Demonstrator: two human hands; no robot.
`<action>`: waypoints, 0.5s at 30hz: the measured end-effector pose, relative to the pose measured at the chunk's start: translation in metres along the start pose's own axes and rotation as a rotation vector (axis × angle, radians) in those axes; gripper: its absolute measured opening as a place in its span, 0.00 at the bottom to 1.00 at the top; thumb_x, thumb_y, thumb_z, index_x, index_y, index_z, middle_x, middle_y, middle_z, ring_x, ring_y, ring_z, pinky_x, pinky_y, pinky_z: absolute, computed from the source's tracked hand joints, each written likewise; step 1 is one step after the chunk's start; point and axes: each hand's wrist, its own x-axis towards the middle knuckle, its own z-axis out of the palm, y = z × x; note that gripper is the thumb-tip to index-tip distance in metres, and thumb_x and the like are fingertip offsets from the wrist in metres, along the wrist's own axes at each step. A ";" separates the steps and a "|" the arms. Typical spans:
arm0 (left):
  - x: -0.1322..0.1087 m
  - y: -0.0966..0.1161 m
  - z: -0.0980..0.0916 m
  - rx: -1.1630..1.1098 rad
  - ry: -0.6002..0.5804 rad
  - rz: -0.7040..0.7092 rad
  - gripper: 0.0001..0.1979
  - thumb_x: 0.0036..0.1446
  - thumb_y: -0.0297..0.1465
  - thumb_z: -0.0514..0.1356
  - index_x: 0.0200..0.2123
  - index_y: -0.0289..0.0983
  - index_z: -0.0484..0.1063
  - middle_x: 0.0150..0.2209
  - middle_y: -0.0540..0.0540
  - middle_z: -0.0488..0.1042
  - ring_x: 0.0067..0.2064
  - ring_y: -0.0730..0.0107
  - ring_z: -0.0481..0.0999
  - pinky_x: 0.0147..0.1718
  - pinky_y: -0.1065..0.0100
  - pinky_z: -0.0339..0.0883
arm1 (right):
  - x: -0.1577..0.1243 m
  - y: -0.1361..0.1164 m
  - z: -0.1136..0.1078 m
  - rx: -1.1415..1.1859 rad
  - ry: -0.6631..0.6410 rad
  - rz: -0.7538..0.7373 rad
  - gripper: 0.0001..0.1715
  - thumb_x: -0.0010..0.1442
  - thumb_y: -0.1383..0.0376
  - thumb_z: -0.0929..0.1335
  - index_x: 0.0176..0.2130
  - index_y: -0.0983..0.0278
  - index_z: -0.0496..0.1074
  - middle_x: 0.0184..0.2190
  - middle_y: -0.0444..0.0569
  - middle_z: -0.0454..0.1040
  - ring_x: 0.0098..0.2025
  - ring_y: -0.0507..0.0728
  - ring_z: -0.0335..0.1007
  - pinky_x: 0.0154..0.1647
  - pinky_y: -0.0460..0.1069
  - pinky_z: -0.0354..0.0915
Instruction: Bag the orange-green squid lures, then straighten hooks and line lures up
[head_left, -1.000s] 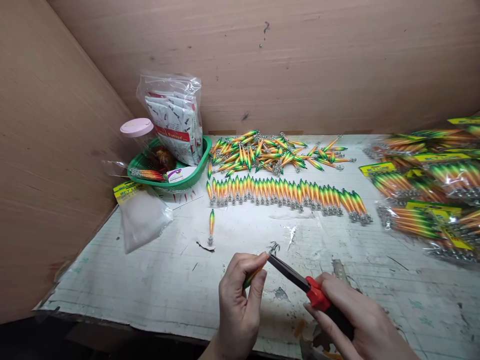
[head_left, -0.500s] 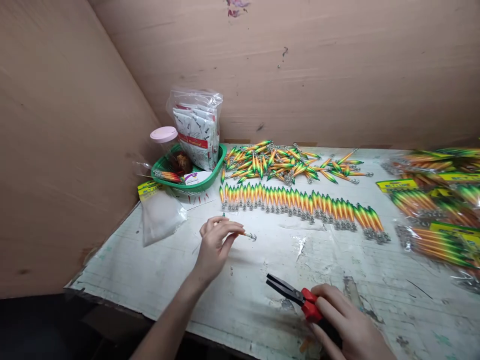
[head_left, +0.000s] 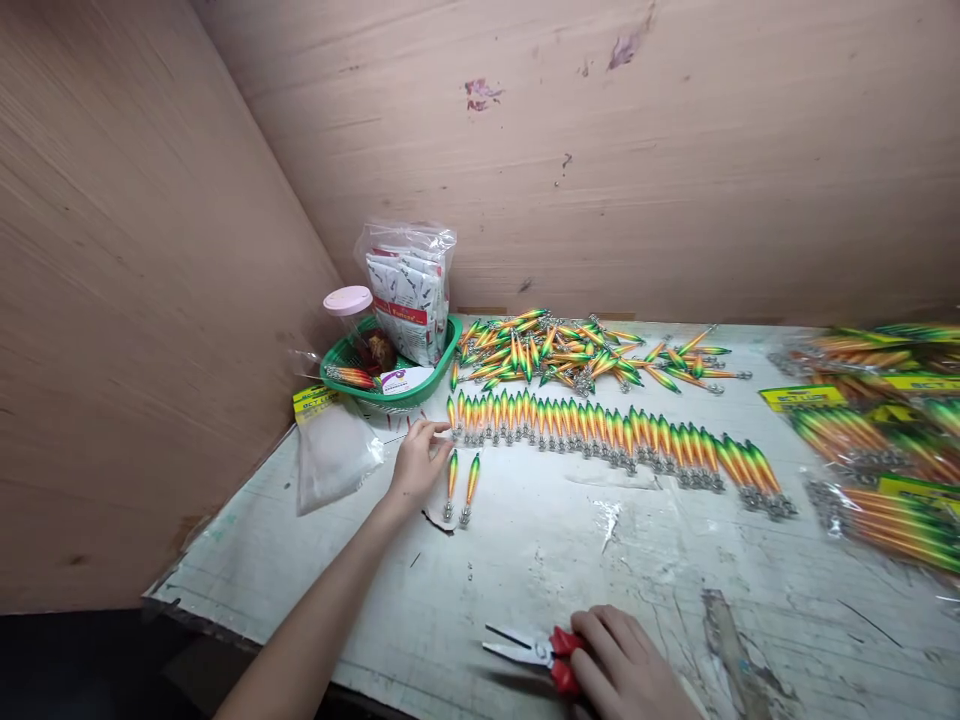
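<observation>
My left hand (head_left: 417, 462) reaches out over the table, fingers loosely curled, right beside two green-orange fishing lures (head_left: 460, 480) lying side by side; it holds nothing that I can see. At the near edge my right hand (head_left: 622, 668) grips the red handles of a pair of pliers (head_left: 529, 648), whose jaws are parted and point left. Behind the two lures runs a long neat row of lures (head_left: 607, 432), and behind that lies a loose pile of lures (head_left: 577, 352).
A green basket (head_left: 427, 375) at the back left holds a pink-lidded jar (head_left: 352, 318) and a bag of sachets (head_left: 409, 290). A clear plastic bag (head_left: 330, 455) lies in front of it. Packed lures in bags (head_left: 870, 430) fill the right side. Wooden walls stand left and behind.
My left hand moved out and set its lure down next to the single one on the table. My right hand lowered the pliers toward the near edge. The view tilted up.
</observation>
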 end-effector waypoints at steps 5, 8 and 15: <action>0.021 -0.004 0.000 -0.020 -0.082 -0.012 0.13 0.49 0.25 0.60 0.40 0.38 0.75 0.35 0.48 0.69 0.31 0.70 0.71 0.37 0.66 0.67 | -0.002 -0.001 0.027 -0.140 0.117 -0.072 0.05 0.58 0.65 0.64 0.32 0.62 0.69 0.39 0.52 0.77 0.42 0.61 0.73 0.48 0.58 0.69; 0.027 -0.003 0.001 -0.034 -0.124 0.010 0.13 0.47 0.23 0.61 0.38 0.39 0.76 0.32 0.49 0.67 0.31 0.70 0.70 0.37 0.66 0.67 | -0.003 0.006 0.020 -0.230 0.011 -0.219 0.06 0.59 0.66 0.66 0.39 0.61 0.70 0.44 0.51 0.77 0.46 0.62 0.74 0.46 0.56 0.72; 0.031 -0.007 0.004 -0.089 -0.155 0.036 0.08 0.47 0.25 0.62 0.34 0.38 0.76 0.32 0.50 0.65 0.30 0.71 0.68 0.36 0.66 0.66 | -0.004 0.009 0.003 -0.132 -0.032 -0.082 0.10 0.61 0.60 0.67 0.44 0.58 0.69 0.48 0.54 0.75 0.50 0.63 0.71 0.48 0.58 0.71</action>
